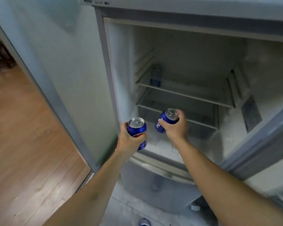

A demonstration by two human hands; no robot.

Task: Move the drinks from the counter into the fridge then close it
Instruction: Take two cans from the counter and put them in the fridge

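The fridge stands open in front of me, its inside white with glass shelves. My left hand grips a blue soda can upright, just outside the fridge's lower left corner. My right hand grips a second blue can, tilted, held inside the opening just above the lower shelf. The upper shelf carries a small blue box at its back left.
The open fridge door hangs at the right, close to my right forearm. A closed lower drawer sits under the compartment. A wall panel stands left of the fridge, with wood floor beyond it.
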